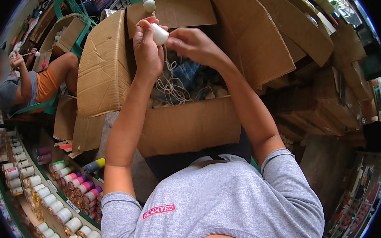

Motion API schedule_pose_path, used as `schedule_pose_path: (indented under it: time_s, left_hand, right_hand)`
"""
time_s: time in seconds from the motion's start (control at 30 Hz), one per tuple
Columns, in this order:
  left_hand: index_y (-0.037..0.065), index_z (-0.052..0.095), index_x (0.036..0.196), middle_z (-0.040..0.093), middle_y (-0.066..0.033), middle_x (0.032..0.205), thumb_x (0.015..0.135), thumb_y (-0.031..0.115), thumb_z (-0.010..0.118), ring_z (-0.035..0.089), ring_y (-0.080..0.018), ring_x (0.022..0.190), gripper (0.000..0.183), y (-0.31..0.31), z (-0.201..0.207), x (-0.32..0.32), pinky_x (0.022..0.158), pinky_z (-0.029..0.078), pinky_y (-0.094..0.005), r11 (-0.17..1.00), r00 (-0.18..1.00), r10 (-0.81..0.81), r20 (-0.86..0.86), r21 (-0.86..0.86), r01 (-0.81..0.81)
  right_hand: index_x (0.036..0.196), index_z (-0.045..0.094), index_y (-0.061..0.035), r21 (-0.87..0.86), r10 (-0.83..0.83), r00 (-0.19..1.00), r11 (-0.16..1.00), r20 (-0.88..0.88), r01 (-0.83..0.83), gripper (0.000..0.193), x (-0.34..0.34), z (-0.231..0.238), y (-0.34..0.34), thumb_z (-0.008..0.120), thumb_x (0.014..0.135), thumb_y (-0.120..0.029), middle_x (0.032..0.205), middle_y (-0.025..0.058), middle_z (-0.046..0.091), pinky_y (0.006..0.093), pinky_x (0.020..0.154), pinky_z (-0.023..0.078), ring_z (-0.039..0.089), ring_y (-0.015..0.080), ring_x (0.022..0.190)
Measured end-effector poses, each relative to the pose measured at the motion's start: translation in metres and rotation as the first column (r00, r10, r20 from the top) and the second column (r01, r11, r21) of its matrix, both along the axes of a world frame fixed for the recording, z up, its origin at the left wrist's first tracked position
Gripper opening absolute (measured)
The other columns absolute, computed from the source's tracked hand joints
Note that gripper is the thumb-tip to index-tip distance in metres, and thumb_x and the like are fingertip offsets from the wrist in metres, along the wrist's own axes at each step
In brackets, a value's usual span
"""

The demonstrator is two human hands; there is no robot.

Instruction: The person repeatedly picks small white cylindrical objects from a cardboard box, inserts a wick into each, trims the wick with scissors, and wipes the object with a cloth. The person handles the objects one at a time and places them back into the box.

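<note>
Above an open cardboard box (186, 128), my left hand (149, 49) is closed round a smooth white barrel-shaped piece (160, 34). A small pale ball (149, 6) shows just beyond the fingertips, with a bit of cord below it. My right hand (192, 44) has its thumb and fingers pinched together at the right end of the white piece; what they hold is hidden. Thin white cord (170, 83) hangs from between my hands and lies in a loose tangle inside the box. Pale rounded pieces (221, 92) and blue plastic (187, 70) also lie in there.
Raised box flaps (103, 65) flank my arms. At left, another person (24, 82) sits holding a white piece with cord. Racks of painted cylinders (64, 215) stand at lower left. Stacked cartons (334, 95) are at right, and a crate of items (359, 200) at lower right.
</note>
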State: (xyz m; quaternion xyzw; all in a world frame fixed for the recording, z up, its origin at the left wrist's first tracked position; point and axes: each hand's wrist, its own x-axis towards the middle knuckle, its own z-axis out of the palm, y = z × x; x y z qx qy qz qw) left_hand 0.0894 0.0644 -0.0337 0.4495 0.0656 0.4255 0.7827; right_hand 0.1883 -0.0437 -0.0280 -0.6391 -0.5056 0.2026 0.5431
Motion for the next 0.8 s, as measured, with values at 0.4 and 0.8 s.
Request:
schedule_pose_path:
  time_s: [0.4, 0.8]
  left_hand:
    - [0.002, 0.042, 0.125, 0.057, -0.0236, 0.127, 0.099, 0.015, 0.056, 0.062, -0.0324, 0.112, 0.033, 0.018, 0.010, -0.014, 0.096, 0.053, -0.0419, 0.988, 0.989, -0.109, 0.101, -0.100, 0.119]
    - [0.008, 0.050, 0.128, 0.061, -0.0190, 0.122, 0.095, 0.025, 0.063, 0.065, -0.0221, 0.101, 0.040, 0.018, 0.008, -0.025, 0.090, 0.054, -0.0340, 0.931, 0.933, -0.359, 0.003, -0.067, 0.358]
  right_hand:
    - [0.091, 0.071, -0.0008, -0.457, -0.086, 0.990, 0.880, 0.116, 0.130, 0.014, 0.024, 0.021, -0.042, 0.061, 0.085, -0.008, 0.078, 0.0134, 0.071, 0.0300, 0.062, 0.054, 0.069, 0.0175, 0.067]
    - [0.101, 0.072, -0.0056, -0.607, 0.144, 0.874, 0.771, 0.463, 0.194, 0.029, 0.080, -0.072, 0.043, 0.062, 0.075, -0.011, 0.108, 0.0160, 0.069, 0.0412, 0.087, 0.054, 0.066, 0.0306, 0.103]
